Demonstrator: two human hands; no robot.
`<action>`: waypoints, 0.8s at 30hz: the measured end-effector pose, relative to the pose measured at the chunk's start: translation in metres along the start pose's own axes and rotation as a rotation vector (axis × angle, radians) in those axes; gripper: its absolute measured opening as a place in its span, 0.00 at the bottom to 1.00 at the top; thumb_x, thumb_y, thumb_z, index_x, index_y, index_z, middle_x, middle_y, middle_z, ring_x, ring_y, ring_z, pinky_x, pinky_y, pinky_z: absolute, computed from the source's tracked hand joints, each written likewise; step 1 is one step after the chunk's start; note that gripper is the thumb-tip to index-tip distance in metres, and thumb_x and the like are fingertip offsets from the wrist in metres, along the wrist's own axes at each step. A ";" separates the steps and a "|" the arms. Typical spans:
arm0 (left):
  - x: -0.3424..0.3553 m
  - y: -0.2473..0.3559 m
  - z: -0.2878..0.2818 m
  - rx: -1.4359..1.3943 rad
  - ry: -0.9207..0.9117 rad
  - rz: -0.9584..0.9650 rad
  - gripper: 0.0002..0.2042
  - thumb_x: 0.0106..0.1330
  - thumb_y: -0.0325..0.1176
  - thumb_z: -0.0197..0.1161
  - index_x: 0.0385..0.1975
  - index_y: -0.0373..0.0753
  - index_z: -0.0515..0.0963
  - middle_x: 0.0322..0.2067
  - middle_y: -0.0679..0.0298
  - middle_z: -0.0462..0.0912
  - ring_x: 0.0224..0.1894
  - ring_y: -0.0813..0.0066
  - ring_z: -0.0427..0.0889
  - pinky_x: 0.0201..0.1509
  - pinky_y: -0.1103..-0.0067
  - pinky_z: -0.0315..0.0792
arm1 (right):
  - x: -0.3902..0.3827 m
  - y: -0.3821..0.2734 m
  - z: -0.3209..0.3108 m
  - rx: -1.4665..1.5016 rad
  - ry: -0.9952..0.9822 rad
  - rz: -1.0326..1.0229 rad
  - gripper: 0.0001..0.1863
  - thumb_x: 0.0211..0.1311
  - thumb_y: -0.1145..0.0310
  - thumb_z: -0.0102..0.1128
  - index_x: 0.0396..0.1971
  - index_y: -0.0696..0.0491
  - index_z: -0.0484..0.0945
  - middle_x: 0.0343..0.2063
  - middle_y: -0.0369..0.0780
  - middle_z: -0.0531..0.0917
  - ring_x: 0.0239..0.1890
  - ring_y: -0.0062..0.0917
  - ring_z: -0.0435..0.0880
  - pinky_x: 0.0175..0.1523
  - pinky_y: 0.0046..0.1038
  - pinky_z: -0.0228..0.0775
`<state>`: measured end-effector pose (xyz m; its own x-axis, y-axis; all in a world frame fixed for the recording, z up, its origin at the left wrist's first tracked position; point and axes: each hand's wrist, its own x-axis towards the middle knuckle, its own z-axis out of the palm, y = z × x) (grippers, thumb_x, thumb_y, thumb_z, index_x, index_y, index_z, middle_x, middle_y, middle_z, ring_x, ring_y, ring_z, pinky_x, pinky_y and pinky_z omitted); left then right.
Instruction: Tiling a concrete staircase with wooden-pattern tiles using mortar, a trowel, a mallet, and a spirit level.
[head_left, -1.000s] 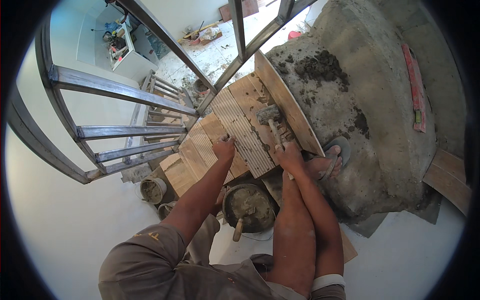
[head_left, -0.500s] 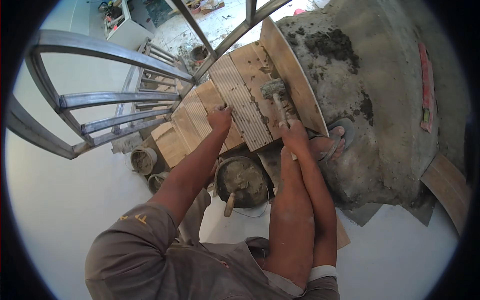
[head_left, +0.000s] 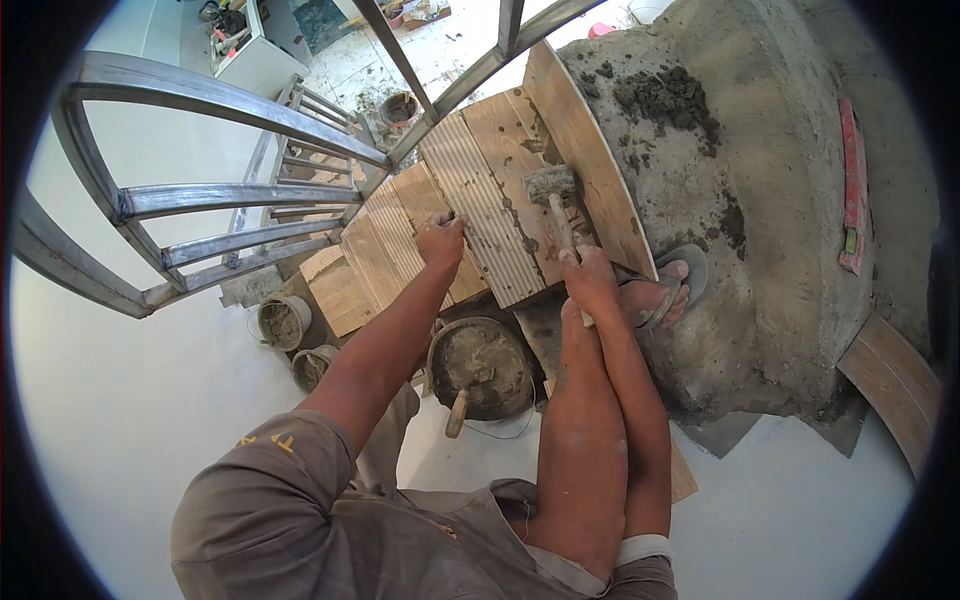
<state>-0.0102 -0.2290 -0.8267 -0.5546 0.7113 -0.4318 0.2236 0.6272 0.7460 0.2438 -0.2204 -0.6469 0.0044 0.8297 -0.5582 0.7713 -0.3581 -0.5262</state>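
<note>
My right hand grips the pale handle of a mallet. The mallet's thick head is smeared with mortar and lies over the wood-look tile beside an upright tile. My left hand is closed, its fingers curled at the edge of the ribbed tile strip; what it holds, if anything, is hidden. Crumbs of mortar dot the stepped tiles. Below my left hand stands a round pan of mortar, with a wooden-handled trowel resting in it.
A metal railing rises along the left side of the steps. Two mortar buckets stand at the lower left. To the right, rough concrete carries a mortar heap and a red level. My sandalled foot rests beside the upright tile.
The mallet's head has shifted slightly down and to the right. My left hand stays in nearly the same place, still closed. The whole view has moved a little.
</note>
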 end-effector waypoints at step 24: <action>0.004 -0.015 0.004 -0.029 0.014 0.009 0.18 0.57 0.33 0.73 0.42 0.28 0.80 0.24 0.62 0.83 0.19 0.80 0.77 0.20 0.82 0.68 | -0.056 -0.029 -0.027 -0.422 -0.254 -0.175 0.17 0.60 0.63 0.56 0.45 0.57 0.79 0.31 0.52 0.84 0.36 0.49 0.84 0.43 0.47 0.75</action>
<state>-0.0121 -0.2345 -0.8415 -0.5640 0.7124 -0.4175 0.2055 0.6108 0.7646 0.2384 -0.2447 -0.5831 -0.2615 0.7128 -0.6508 0.9364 0.0239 -0.3501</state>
